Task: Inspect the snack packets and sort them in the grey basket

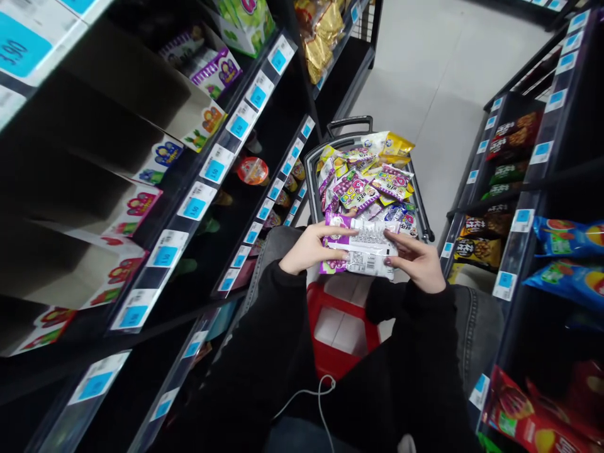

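Observation:
Between both hands I hold a purple and silver candy packet (365, 257), its printed back with a barcode facing up. My left hand (309, 247) pinches the packet's purple end, thumb below and fingers above. At the other end my right hand (419, 257) grips the silver side in the same way. Just beyond it stands a grey-rimmed shopping basket (421, 211), heaped with similar packets. Among them are purple grape-print packets (359, 194) and yellow packets (394, 146). The held packet overlaps the near edge of the heap and hides part of the basket.
Left are shelves with blue price tags (193, 206) and cardboard display boxes (177, 113). On the right, a shelf holds blue snack bags (569, 236) and red bags (533, 409). A red stool-like frame (346, 358) stands between my legs, and a white cable (321, 393) hangs there.

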The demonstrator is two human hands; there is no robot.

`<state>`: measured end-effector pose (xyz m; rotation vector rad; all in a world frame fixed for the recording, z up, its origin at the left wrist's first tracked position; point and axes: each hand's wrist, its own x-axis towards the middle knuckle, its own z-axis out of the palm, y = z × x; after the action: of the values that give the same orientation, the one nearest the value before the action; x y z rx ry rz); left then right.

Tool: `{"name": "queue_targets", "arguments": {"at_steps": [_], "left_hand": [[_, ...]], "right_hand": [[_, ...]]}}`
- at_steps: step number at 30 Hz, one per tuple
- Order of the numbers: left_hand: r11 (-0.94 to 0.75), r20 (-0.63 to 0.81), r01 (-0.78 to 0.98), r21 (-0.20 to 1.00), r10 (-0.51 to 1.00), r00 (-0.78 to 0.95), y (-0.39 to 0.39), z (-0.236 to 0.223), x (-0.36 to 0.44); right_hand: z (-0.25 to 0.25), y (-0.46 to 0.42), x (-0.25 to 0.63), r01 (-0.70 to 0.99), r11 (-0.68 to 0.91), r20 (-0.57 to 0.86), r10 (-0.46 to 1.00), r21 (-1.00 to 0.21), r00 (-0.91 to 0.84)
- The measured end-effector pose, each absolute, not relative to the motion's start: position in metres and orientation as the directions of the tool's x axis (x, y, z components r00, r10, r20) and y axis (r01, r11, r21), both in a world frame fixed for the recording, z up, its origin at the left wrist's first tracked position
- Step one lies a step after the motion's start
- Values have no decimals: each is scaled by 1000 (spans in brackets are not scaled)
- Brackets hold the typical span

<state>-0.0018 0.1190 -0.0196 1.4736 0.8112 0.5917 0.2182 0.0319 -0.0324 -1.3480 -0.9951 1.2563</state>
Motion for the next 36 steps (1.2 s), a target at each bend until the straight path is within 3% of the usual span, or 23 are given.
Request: {"name": "queue_targets", "arguments": {"at_steps": [4, 9, 13, 18, 23, 28, 32, 36], "left_hand": [[-55, -25, 116, 992, 804, 594, 119, -23, -3], [-227, 62, 227, 947, 823, 564, 116, -24, 0], [-300, 44, 385, 873, 834, 550, 113, -22, 7], [-297, 17, 465, 834, 856, 517, 106, -17, 20], [-198, -22, 429, 882, 890, 455, 102, -22, 26], [84, -102, 68, 994, 934, 341, 107, -37, 24], [371, -305, -125, 920, 880, 364, 110, -39, 21], [487, -413, -173, 856, 846, 336, 111, -39, 19]], "right_hand": [[-37, 32, 217, 140, -34, -6, 981, -990, 195], [-37, 32, 214, 248, 43, 110, 958, -968, 264], [-34, 35, 209, 295, 26, 116, 949, -955, 293], [-32, 37, 201, 316, -118, 25, 911, -941, 412], [-37, 38, 202, 224, -213, -83, 874, -951, 478], [-37, 39, 206, 9, -150, -125, 853, -989, 506], [-41, 38, 208, -140, -150, -196, 882, -979, 429], [-48, 38, 211, -204, -219, -280, 892, -954, 356]]}}
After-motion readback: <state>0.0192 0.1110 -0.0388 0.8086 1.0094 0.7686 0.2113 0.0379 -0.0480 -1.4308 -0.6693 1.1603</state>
